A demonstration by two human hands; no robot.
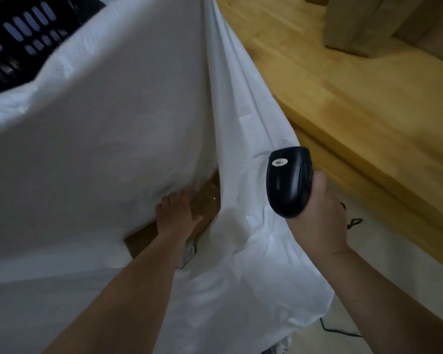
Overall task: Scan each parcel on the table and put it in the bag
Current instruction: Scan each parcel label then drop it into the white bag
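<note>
A large white bag [113,123] fills the left and middle of the head view, its mouth gaping at the centre. Inside the opening lies a brown cardboard parcel [143,238] with a label strip at its near edge. My left hand [175,213] reaches into the opening with fingers spread flat on top of the parcel; its fingertips slip under the bag's upper fold. My right hand [317,221] grips a black barcode scanner [289,180] by the handle, head pointing up, right beside the bag's right edge. The parcel's far part is hidden by the bag.
A wooden table [368,111] runs along the right side, with cardboard boxes [374,24] at the top right. A black slotted crate [23,39] stands at the top left behind the bag. The scanner's black cable [343,333] trails on the pale floor at the lower right.
</note>
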